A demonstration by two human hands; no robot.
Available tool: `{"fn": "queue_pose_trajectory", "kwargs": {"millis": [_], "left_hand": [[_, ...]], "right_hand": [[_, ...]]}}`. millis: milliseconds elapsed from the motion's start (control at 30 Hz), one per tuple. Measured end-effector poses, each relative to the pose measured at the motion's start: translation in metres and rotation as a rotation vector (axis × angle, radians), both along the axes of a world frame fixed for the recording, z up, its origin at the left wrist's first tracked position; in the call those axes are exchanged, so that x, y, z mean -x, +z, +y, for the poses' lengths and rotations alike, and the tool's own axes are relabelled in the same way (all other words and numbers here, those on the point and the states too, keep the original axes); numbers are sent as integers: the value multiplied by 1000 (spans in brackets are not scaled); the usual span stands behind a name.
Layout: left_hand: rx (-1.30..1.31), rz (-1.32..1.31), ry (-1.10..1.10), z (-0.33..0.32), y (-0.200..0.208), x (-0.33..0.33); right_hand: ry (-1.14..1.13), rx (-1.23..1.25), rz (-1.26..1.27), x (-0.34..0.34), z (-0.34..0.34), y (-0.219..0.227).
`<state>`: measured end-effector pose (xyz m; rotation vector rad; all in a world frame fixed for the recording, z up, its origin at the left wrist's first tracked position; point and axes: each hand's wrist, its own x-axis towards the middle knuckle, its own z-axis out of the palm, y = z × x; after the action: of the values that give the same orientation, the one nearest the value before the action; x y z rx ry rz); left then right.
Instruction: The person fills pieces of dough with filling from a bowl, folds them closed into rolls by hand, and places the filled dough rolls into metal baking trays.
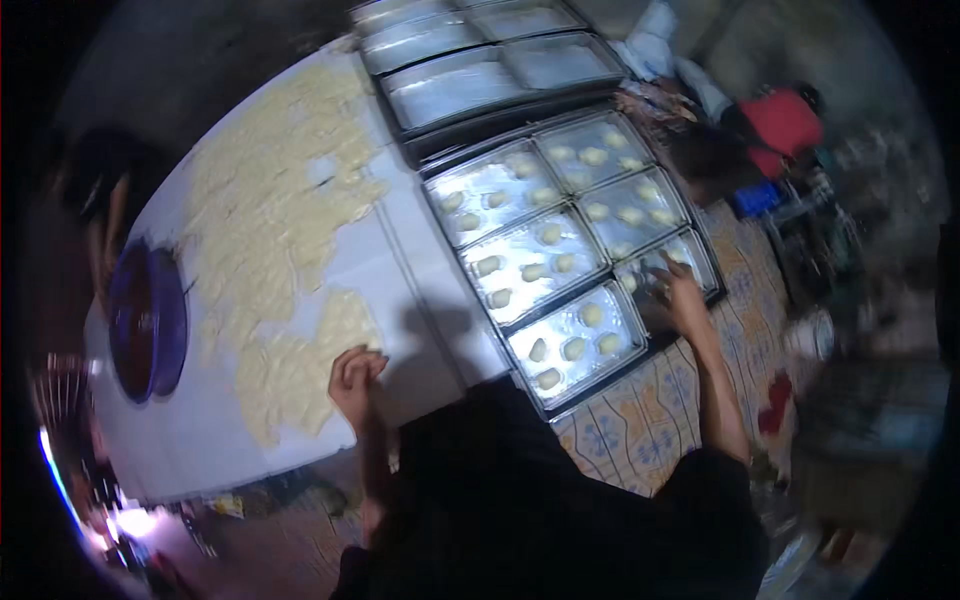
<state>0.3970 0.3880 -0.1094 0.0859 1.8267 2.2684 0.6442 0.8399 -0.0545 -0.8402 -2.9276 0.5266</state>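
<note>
My right hand (682,298) reaches over the near right metal tray (708,262), its fingers spread and slightly blurred. Small pale dough pieces (533,271) sit spaced apart in this tray and the ones beside it. The nearest left tray (622,352) holds several of them. My left hand (357,385) hovers by the near edge of a wide, flattened dough sheet (270,220). Its fingers are curled in, and whatever may be inside them is hidden. The sheet lies ragged-edged on a white table (400,270).
More shiny trays (450,90) stand at the far end. A purple basin (170,320) is at the table's left, beside another person's arm (112,220). Patterned cloth (640,435) lies along the trays' near right side. A person in red (782,125) is at the far right.
</note>
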Motion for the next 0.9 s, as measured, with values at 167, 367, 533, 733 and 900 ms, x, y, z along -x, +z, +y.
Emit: {"fn": "queue_pose_trajectory", "kwargs": {"millis": [167, 367, 533, 733, 900], "left_hand": [[203, 214, 216, -30, 10, 26], [439, 208, 172, -49, 29, 45], [327, 306, 176, -92, 19, 45], [43, -1, 137, -139, 18, 62], [-287, -84, 15, -129, 58, 69]], "right_hand": [[175, 478, 298, 113, -140, 24], [305, 810, 309, 302, -265, -49], [34, 292, 286, 408, -336, -43], [226, 752, 553, 372, -386, -13], [469, 1058, 550, 311, -434, 57]]}}
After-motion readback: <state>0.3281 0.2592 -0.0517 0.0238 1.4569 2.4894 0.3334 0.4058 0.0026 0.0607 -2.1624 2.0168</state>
